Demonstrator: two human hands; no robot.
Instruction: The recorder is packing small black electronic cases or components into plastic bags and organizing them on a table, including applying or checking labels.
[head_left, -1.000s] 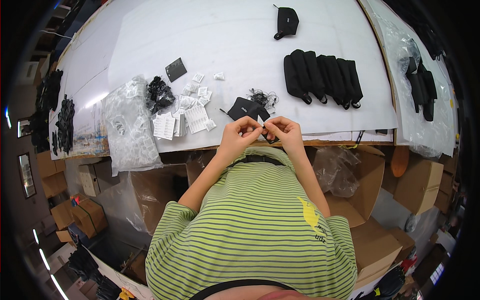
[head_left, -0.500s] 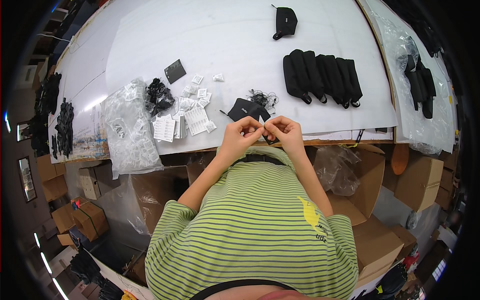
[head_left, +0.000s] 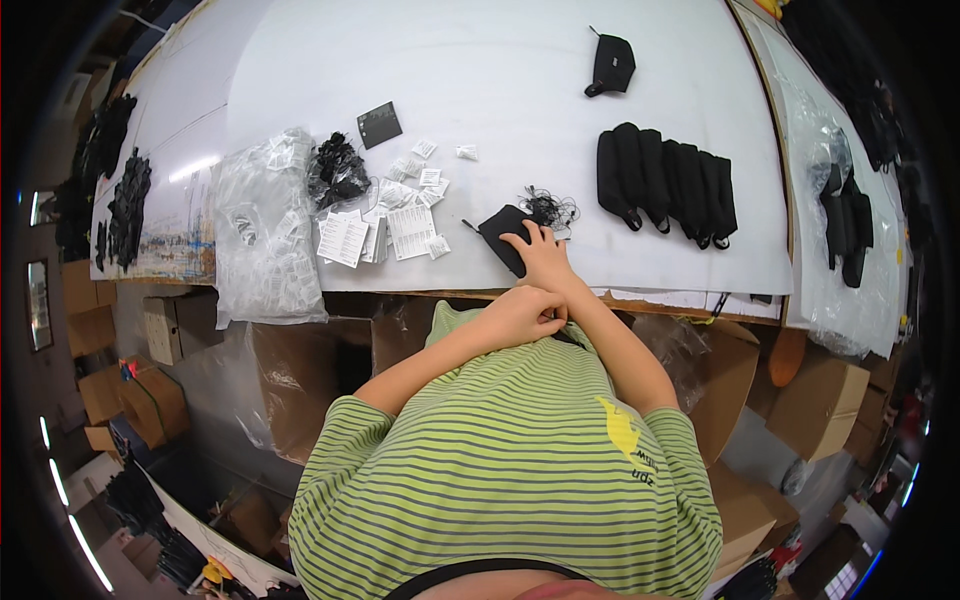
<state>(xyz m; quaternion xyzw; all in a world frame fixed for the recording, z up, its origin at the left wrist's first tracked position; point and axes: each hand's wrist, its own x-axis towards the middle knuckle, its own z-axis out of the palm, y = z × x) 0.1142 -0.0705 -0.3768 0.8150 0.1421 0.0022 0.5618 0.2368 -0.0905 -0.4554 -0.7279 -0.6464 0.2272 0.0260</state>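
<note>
A small black zip pouch point(head_left: 499, 232) lies near the front edge of the table. My right hand point(head_left: 543, 258) rests on its right end with the fingers stretched out and apart, hiding that end. Below it, my left hand point(head_left: 522, 316) is closed in front of my shirt, close against my right wrist. Its fingers are curled together, and what they hold, if anything, does not show. A tangle of thin black cords point(head_left: 549, 208) lies just beyond the pouch.
Several black pouches point(head_left: 665, 185) lie in a row at the right, with a single pouch point(head_left: 612, 64) farther back. White sachets point(head_left: 400, 192), printed slips point(head_left: 345, 238), a dark card point(head_left: 380, 125) and a clear bag of sachets point(head_left: 265, 240) sit left. Cardboard boxes point(head_left: 815, 410) stand below the table.
My hands were pinching together at the pouch's right end. The right hand has moved onto the pouch, fingers spreading; the left has drawn back toward my body. The view has shifted slightly.
</note>
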